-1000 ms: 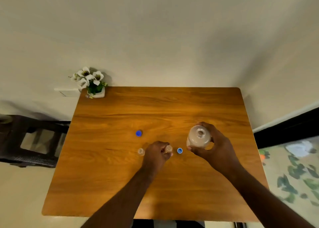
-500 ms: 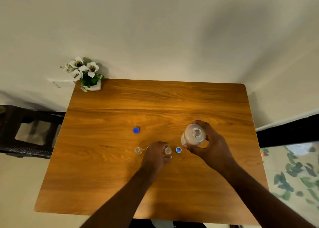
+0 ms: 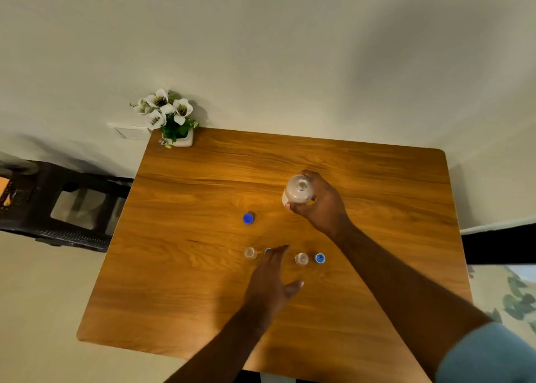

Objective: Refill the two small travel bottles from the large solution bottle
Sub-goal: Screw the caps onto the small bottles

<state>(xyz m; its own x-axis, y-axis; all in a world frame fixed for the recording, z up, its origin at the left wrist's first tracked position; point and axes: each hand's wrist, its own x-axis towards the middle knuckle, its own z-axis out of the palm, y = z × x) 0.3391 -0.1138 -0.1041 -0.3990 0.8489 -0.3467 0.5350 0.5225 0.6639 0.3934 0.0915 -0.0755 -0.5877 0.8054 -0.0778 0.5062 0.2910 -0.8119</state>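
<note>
At the far left corner of the wooden bench (image 3: 203, 266), whose warm brown grain runs side to side and whose corners are rounded, we see a small white pot of white flowers (image 3: 171, 118) with green leaves. Moving right, a round blue cap (image 3: 248, 218) lies alone on the wood, and nearer to us stands the left travel bottle (image 3: 250, 252), small, clear and uncapped, seen from above as a ring. Just beside it a second blue cap (image 3: 267, 251) shows only as a sliver, half covered by our fingertips. Our left hand (image 3: 272, 284) reaches forward from the near edge with the forearm angled up and to the right, palm down, fingers straight and together, thumb spread out to the right; its grip is released and empty, and it hovers between the two small bottles without touching either, as far as we can tell. To the right of the fingertips stands the right travel bottle (image 3: 301, 258), also clear and open, with a third blue cap (image 3: 320, 258) lying just beside it, hollow side up. Farther back and to the right, our right hand (image 3: 322, 205) comes in on a long forearm from the lower right, a light blue sleeve (image 3: 487, 353) at the elbow, and its grip is wrapped around the large solution bottle (image 3: 298, 192), a pale, cloudy, round plastic bottle with an open neck facing us, well apart from both small bottles.
</note>
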